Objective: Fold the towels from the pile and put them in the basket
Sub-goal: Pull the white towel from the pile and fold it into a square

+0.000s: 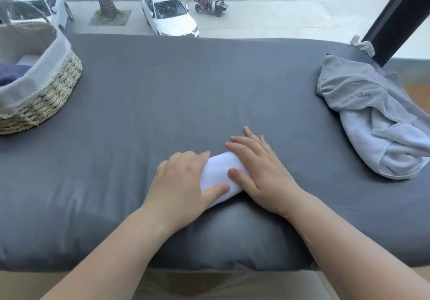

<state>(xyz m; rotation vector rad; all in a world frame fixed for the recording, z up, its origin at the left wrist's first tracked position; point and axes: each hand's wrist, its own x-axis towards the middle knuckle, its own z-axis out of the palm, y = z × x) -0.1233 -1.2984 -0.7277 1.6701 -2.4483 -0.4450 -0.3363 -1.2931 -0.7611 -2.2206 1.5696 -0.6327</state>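
Observation:
A small white towel (218, 171), folded into a narrow bundle, lies on the grey padded surface (162, 95) near its front edge. My left hand (183, 183) grips the towel's left side, fingers curled over it and thumb laid across the near end. My right hand (258, 169) lies flat on its right side with straight fingers. The pile (377, 118) at the right edge holds a grey towel over a pale lilac one. The woven basket (53, 90) with a cloth liner stands at the far left, with a dark blue folded towel (11, 74) inside.
A window runs behind the surface, with a street and parked cars below. A black post (400, 13) stands at the back right, with a small crumpled grey cloth (363, 46) at its foot. Bare grey surface lies between the basket and the pile.

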